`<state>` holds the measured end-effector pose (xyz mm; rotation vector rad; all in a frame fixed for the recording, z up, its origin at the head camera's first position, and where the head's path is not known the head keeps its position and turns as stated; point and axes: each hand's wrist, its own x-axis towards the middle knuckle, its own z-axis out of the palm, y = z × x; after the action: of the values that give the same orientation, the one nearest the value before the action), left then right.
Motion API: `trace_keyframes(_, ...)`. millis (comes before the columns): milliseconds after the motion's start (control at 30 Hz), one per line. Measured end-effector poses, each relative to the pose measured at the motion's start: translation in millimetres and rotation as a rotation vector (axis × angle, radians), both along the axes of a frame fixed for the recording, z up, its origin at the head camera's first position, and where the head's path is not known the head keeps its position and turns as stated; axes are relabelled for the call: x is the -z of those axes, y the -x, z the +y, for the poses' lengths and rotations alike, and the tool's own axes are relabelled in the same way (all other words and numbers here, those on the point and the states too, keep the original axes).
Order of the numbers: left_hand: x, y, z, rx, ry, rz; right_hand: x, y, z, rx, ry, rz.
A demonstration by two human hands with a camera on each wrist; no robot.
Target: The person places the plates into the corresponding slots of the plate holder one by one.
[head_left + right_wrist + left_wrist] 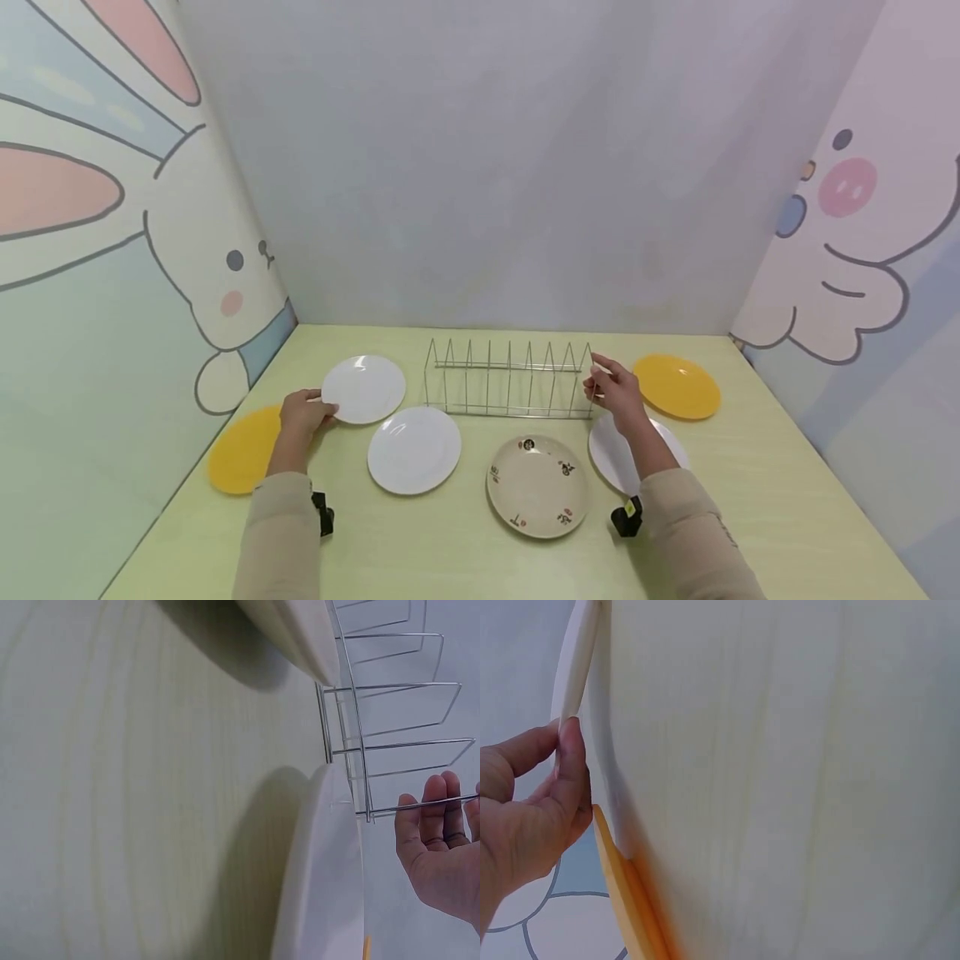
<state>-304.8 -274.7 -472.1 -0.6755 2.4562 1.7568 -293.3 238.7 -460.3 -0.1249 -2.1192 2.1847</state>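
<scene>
At the left, the left hand [303, 414] pinches the edge of a white plate [363, 389]; in the left wrist view the thumb and fingers of the hand [540, 802] hold the rim of the tilted plate [576, 667]. A wire rack [510, 410] stands near the back middle. At the rack's right end, the right hand [617, 392] grips the end wire; the right wrist view shows the fingers of that hand [442, 851] curled around a wire of the rack [360, 750].
Yellow plates lie at the left [243, 450] and right [677, 387]. White plates lie at front left [414, 451] and under the right forearm [611, 454]. A beige patterned plate [538, 487] lies front middle. Walls [480, 167] border the table.
</scene>
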Motion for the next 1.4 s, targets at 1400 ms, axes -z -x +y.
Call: trace_keyframes(1400,-69.0,-29.3,50.4,-0.007,-0.47,0.317,2.8,4.7,-1.4,0.054,-0.04,-0.019)
